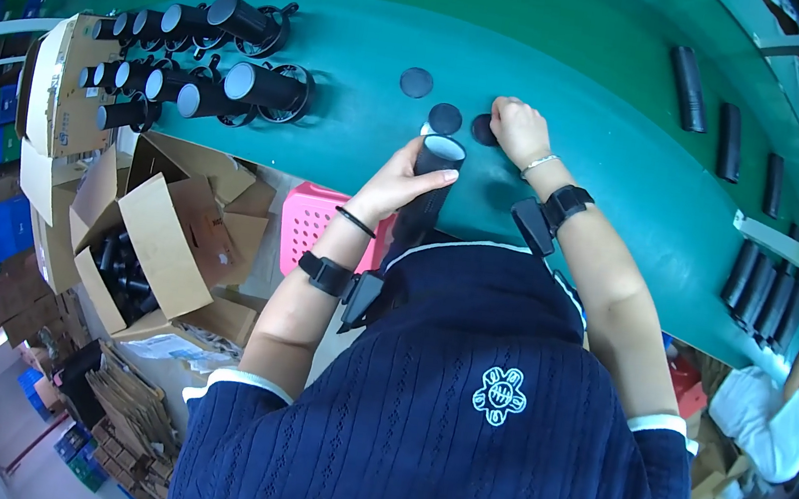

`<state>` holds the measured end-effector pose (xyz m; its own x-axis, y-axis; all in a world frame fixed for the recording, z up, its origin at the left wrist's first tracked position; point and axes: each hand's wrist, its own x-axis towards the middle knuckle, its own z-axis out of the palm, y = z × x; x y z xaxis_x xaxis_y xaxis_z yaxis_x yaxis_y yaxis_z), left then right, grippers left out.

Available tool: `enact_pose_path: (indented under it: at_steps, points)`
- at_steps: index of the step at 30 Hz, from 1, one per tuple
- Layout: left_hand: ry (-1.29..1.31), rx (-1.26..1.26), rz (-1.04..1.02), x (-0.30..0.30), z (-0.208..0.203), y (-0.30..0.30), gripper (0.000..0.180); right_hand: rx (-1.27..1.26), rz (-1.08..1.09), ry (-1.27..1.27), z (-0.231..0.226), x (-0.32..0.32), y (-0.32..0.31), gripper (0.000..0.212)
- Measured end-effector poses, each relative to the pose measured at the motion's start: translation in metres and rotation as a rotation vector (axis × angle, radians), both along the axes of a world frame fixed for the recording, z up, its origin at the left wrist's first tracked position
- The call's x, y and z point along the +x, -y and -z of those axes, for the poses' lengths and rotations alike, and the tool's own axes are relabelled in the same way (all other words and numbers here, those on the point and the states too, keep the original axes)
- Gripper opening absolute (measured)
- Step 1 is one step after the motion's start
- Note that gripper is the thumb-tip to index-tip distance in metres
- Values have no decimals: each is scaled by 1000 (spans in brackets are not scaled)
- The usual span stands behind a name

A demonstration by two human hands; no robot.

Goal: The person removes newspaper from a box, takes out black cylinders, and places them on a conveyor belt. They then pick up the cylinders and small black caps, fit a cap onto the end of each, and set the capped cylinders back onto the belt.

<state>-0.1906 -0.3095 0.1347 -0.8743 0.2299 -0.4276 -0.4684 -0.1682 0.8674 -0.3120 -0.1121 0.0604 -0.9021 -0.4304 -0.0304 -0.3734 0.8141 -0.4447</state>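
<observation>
My left hand [401, 177] is wrapped round a black cylinder [424, 192] held upright near the table's front edge, its pale round end facing up. To its right, my right hand [520, 130] is closed over the right edge of a flat black disc [482, 129] on the green table; the fingertips are hidden under the hand. Another black disc [445, 118] lies just beyond the cylinder, with a small white bit at its left edge. Farther off rests a third, greyer disc [416, 82].
Several black cylinders with ring-shaped bases [269, 91] lie in rows on the left of the table. Black tubes [688, 89] are spread along the right side. Below the table's edge stand a pink basket [297, 226] and open cardboard boxes [169, 239]. Another person [761, 418] is at far right.
</observation>
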Motion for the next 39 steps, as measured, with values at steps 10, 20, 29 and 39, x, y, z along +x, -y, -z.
enact_pose_path:
  at_steps: [10,20,29,39]
  points:
    - [-78,203,242,-28,-6,-37,56,-227,-119,-236,-74,26,-46,7]
    - [-79,327,333,-44,-29,-60,64,-1530,15,1278,-89,56,-100,66]
    - [-166,199,313,-52,-6,-75,70,-1435,202,1001,-104,47,-120,76]
    - [-330,-2,381,-47,1,-75,72,-696,-75,471,-152,50,-107,60]
